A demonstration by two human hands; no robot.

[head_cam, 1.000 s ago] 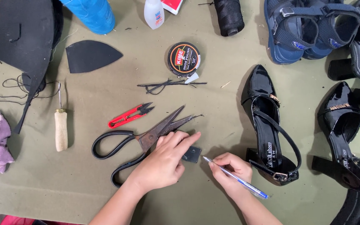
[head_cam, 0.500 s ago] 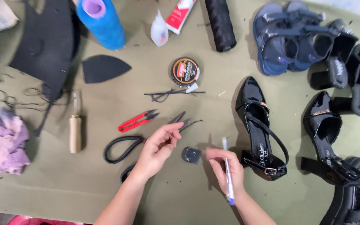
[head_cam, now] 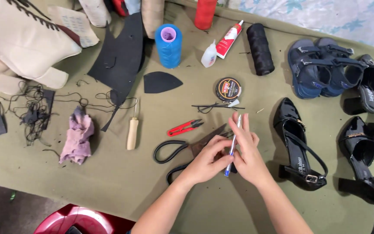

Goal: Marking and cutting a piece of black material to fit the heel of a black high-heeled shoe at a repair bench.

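Observation:
My left hand (head_cam: 204, 161) and my right hand (head_cam: 249, 154) meet just above the table, in front of me. A blue pen (head_cam: 233, 145) stands almost upright between them. It lies along my right hand's straight fingers, and my left fingertips pinch its lower part. A small dark piece (head_cam: 234, 168) peeks out under my right hand; which hand holds it is hidden. Large black scissors (head_cam: 172, 149) lie under and left of my left hand. A black high-heeled shoe (head_cam: 297, 147) lies just right of my right hand.
Red snips (head_cam: 185, 127), a wooden-handled awl (head_cam: 132, 132) and a pink rag (head_cam: 78, 136) lie to the left. A round tin (head_cam: 228, 89), blue spool (head_cam: 169, 45), black spool (head_cam: 259, 48) and glue tube (head_cam: 229, 39) sit further back. Blue sandals (head_cam: 321, 69) and more black heels (head_cam: 360, 147) lie right.
My left hand lifted off the small dark piece on the table and joined my right hand. The pen swung from lying flat to nearly upright between both hands. The view pulled back.

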